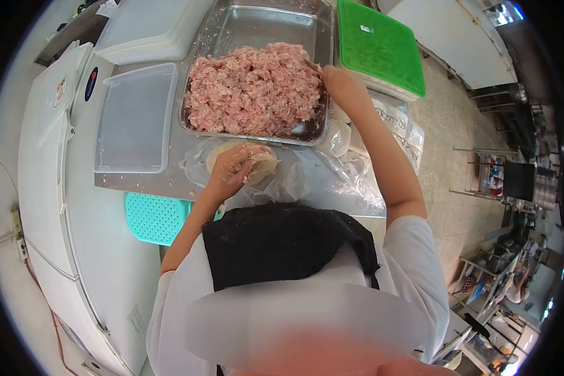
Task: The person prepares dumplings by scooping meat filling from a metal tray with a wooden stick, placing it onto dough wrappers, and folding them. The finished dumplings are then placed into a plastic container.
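Note:
A metal tray (202, 130) holds a large mound of raw ground meat (250, 91) across its near part. My right hand (339, 84) is closed at the tray's right rim, around what looks like a thin utensil (312, 64) whose end meets the meat; most of it is hidden. In front of the tray, my left hand (233, 164) curls its fingers around a pale round dough wrapper (266, 165). Bits of meat cling to those fingers. Under the wrapper, clear plastic film (288, 182) lies crumpled on the metal table (122, 180).
Left of the tray lies a translucent lid (136, 119), with stacked plastic containers (150, 31) behind it. A container with a green lid (382, 47) stands to the right, near plastic bags (404, 135). A turquoise perforated stool (156, 219) sits below the table edge, beside a white freezer (84, 182).

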Demonstrator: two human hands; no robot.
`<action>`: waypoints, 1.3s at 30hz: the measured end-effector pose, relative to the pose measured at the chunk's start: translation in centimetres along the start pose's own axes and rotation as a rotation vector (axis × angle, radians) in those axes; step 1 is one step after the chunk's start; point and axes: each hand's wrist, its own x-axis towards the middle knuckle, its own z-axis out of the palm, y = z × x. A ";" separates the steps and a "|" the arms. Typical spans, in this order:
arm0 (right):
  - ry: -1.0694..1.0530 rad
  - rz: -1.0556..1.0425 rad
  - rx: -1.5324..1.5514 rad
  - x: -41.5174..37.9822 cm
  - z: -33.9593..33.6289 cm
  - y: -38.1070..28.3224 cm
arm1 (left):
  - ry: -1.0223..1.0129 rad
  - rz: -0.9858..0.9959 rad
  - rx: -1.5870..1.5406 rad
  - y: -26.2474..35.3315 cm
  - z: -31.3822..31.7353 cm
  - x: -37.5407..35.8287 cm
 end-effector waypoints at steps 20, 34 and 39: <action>-0.371 0.044 -0.344 -2.1 -15.8 -7.8 | 0.466 -0.110 0.020 -2.2 -8.6 -2.6; -0.106 -0.266 -0.134 -5.5 -2.9 -11.0 | 0.362 -0.401 0.265 -5.9 -11.9 -0.4; -0.142 -0.116 0.014 -5.9 -0.8 -12.2 | 0.325 -0.433 0.304 -5.0 -12.1 -0.3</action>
